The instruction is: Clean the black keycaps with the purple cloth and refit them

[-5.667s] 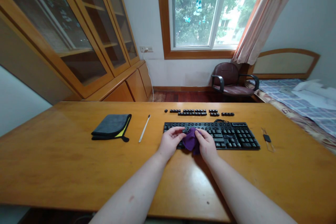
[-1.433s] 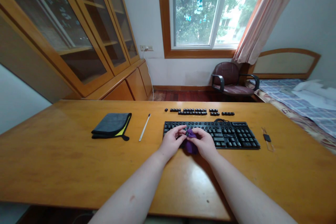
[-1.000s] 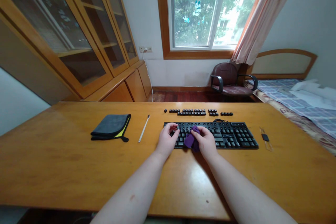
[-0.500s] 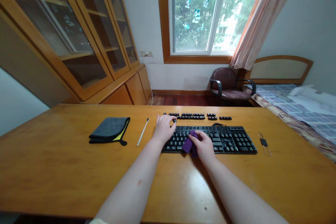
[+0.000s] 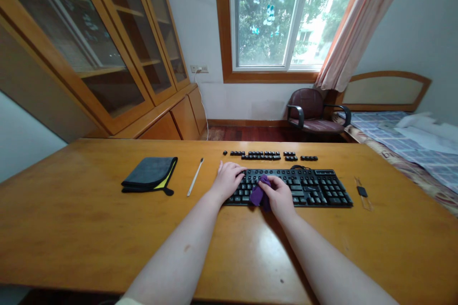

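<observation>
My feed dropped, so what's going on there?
A person's right hand pinches a purple cloth over the keyboard; the left hand is at its left end, and whether it grips anything is hidden. Loose keys lie in rows beyond the keyboard, with a folded towel and a brush to its left.

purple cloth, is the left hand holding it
No, the right hand holds the purple cloth, and the left hand is apart from it.

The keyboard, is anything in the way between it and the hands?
For the right hand, yes: the purple cloth pinched in its fingers hangs over the front of the keyboard. Nothing visible blocks the left hand, over the left end, but what's under it is hidden.
</observation>
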Action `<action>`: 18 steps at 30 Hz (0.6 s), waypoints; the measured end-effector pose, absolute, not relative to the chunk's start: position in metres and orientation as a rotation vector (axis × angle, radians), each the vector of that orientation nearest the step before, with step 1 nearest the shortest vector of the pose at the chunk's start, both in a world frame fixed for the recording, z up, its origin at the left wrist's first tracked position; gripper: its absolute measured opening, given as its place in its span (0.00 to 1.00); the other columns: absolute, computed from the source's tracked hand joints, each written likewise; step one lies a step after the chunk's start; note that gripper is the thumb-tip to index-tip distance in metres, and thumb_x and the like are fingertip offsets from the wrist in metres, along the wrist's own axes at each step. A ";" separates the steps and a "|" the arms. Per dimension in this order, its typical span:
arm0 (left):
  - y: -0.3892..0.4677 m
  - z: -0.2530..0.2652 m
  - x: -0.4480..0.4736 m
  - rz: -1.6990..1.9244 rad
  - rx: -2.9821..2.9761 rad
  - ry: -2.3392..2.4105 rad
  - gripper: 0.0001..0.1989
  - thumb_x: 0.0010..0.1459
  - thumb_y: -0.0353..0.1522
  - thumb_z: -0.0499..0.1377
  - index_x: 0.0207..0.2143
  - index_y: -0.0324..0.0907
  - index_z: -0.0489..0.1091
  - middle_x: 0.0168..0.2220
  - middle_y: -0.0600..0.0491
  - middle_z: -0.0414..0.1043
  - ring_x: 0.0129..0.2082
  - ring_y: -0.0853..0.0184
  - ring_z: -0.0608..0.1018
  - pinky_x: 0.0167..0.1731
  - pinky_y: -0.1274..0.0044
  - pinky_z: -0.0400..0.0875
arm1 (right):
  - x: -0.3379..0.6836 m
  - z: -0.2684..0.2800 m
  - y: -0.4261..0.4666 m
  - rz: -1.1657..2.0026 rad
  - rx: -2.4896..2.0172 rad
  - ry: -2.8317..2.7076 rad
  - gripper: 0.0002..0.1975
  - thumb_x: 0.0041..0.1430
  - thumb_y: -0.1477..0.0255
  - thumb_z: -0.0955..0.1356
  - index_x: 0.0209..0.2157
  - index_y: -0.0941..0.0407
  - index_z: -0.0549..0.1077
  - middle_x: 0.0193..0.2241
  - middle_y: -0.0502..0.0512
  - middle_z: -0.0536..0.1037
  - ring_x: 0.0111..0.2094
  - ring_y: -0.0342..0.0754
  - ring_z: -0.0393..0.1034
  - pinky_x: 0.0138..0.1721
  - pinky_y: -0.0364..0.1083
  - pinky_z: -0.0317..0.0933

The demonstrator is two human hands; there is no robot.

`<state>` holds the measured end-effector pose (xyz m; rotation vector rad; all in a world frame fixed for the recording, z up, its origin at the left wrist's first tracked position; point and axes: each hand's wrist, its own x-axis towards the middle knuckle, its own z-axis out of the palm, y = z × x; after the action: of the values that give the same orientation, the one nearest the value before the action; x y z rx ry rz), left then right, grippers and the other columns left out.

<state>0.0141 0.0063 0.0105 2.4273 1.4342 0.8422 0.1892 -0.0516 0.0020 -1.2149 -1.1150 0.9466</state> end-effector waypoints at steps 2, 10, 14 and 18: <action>0.007 0.010 0.014 0.812 2.417 1.443 0.12 0.56 0.32 0.54 0.42 0.49 0.71 0.38 0.51 0.73 0.43 0.61 0.69 0.56 0.54 0.41 | 0.189 0.001 -0.052 0.948 -1.216 -1.117 0.13 0.44 0.62 0.71 0.30 0.57 0.73 0.27 0.53 0.75 0.31 0.49 0.68 0.35 0.48 0.62; 0.010 0.005 0.015 0.836 2.383 1.433 0.10 0.55 0.33 0.55 0.38 0.48 0.74 0.35 0.51 0.74 0.41 0.61 0.71 0.55 0.53 0.41 | 0.189 -0.001 -0.051 0.967 -1.204 -1.111 0.13 0.43 0.63 0.71 0.29 0.57 0.73 0.27 0.53 0.75 0.30 0.49 0.68 0.35 0.48 0.62; 0.010 0.004 0.014 0.846 2.369 1.462 0.10 0.55 0.34 0.55 0.37 0.48 0.75 0.36 0.50 0.74 0.41 0.61 0.72 0.54 0.55 0.45 | 0.188 -0.001 -0.051 0.972 -1.219 -1.112 0.12 0.44 0.64 0.71 0.30 0.57 0.73 0.27 0.53 0.75 0.31 0.49 0.68 0.36 0.47 0.61; 0.010 0.004 0.014 0.860 2.362 1.408 0.10 0.55 0.34 0.55 0.36 0.46 0.75 0.35 0.51 0.75 0.38 0.62 0.73 0.52 0.61 0.54 | 0.188 0.000 -0.052 0.972 -1.228 -1.126 0.12 0.44 0.65 0.71 0.30 0.57 0.73 0.27 0.52 0.75 0.31 0.48 0.68 0.36 0.47 0.61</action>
<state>0.0140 0.0103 0.0040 2.3623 1.4076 0.8597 0.1881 -0.0524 0.0000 -1.2281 -1.1258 0.9723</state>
